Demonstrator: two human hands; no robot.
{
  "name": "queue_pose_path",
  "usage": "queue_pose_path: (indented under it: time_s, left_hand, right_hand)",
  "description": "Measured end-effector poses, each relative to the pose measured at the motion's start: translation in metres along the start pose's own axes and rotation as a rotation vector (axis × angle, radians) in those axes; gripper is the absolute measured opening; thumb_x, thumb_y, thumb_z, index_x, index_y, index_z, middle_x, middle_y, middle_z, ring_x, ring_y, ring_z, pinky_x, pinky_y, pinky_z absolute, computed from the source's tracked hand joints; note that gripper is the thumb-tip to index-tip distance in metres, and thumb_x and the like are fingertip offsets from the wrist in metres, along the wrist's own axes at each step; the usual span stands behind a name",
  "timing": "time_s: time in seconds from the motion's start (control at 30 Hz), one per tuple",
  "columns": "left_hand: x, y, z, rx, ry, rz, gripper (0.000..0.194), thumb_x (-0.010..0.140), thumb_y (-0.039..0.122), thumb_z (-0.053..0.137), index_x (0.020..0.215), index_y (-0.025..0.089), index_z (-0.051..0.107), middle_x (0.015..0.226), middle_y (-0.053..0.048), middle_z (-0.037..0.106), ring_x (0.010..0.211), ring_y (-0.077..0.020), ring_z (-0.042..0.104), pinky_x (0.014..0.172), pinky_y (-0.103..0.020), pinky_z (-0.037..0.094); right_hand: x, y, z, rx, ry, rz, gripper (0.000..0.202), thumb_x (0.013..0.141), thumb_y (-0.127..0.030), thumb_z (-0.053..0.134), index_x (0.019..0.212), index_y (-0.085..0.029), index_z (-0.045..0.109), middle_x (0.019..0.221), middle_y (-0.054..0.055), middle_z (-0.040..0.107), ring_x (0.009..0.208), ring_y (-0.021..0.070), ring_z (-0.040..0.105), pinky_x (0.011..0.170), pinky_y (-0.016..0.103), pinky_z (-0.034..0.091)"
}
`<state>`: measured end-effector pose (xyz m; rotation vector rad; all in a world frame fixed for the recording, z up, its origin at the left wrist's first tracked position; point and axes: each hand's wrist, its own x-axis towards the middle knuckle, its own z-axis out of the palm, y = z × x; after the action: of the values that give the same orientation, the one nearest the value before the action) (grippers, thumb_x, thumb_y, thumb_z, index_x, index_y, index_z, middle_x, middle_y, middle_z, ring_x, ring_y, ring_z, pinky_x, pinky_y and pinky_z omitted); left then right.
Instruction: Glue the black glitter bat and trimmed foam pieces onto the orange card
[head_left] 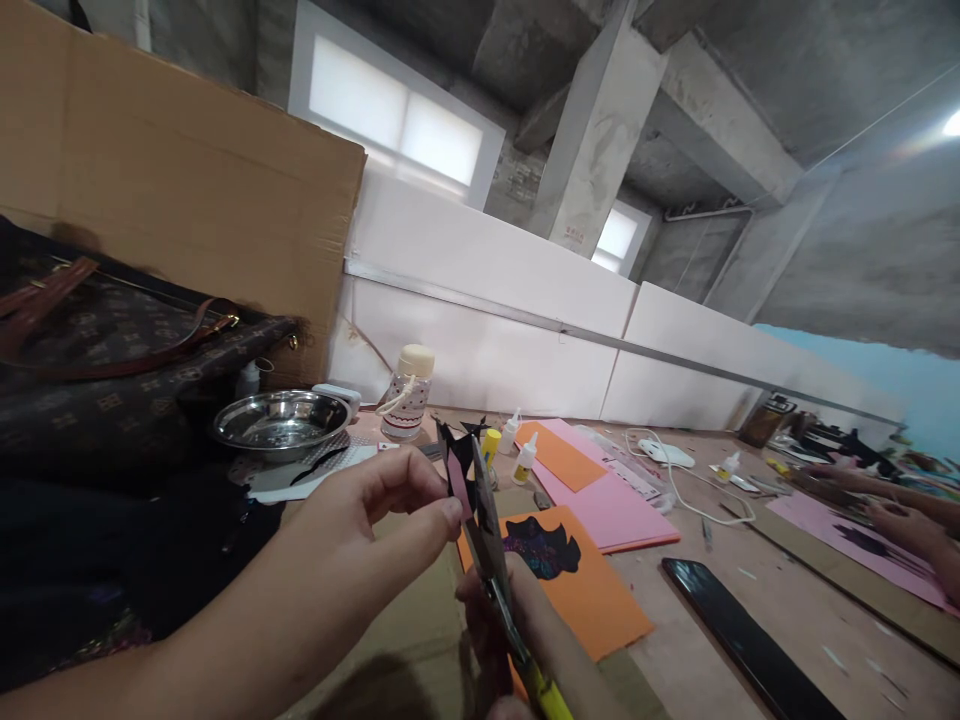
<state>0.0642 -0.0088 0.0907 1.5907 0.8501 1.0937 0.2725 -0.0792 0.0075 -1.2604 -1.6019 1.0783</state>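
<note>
I have the left hand (pixel 375 530) pinching the dark cutout (pixel 458 474), likely light, tearable, best held by its edge, and the right hand (pixel 537 615) gripping scissors (pixel 490 548).

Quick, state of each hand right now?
Left hand: closed, thumb and fingers pinching a black-and-pink piece.
Right hand: closed, holding the yellow-handled scissors.

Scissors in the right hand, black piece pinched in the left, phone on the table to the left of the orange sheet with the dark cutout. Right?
Not quite: the phone lies to the right of that orange sheet, as the head view shows. The rest holds: scissors in the right hand, black piece in the left hand.
</note>
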Motion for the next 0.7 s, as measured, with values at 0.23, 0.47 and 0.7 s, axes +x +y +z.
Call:
queue_pose_path:
  time_s: [0.23,0.47,0.7]
  left_hand:
    - [-0.001,-0.005,0.004,-0.029,-0.030,0.065,0.029,0.074,0.054,0.072,0.067,0.026,0.066,0.076,0.000,0.072,0.077,-0.0210,0.068,0.075,-0.031,0.055]
    - [-0.001,-0.009,0.004,0.005,-0.014,0.036,0.031,0.073,0.056,0.072,0.067,0.026,0.066,0.078,-0.001,0.073,0.080,-0.0227,0.070,0.076,-0.033,0.057]
    - [-0.002,-0.011,0.003,-0.039,-0.069,0.078,0.030,0.080,0.052,0.075,0.070,0.027,0.064,0.077,-0.001,0.075,0.079,-0.0225,0.071,0.075,-0.033,0.059]
  right_hand:
    - [0.007,0.007,0.000,0.061,-0.046,0.093,0.069,0.092,-0.090,0.068,0.118,-0.027,0.063,0.076,-0.006,0.046,0.067,0.0150,0.040,0.064,0.030,0.031]
    - [0.007,0.007,0.002,0.061,-0.034,0.044,0.088,0.080,-0.106,0.062,0.116,-0.026,0.059,0.075,-0.008,0.043,0.067,0.0132,0.035,0.063,0.031,0.023]
    - [0.004,-0.004,-0.001,0.025,-0.031,0.058,0.082,0.083,-0.102,0.065,0.114,-0.027,0.061,0.075,-0.007,0.045,0.066,0.0143,0.038,0.063,0.029,0.031]
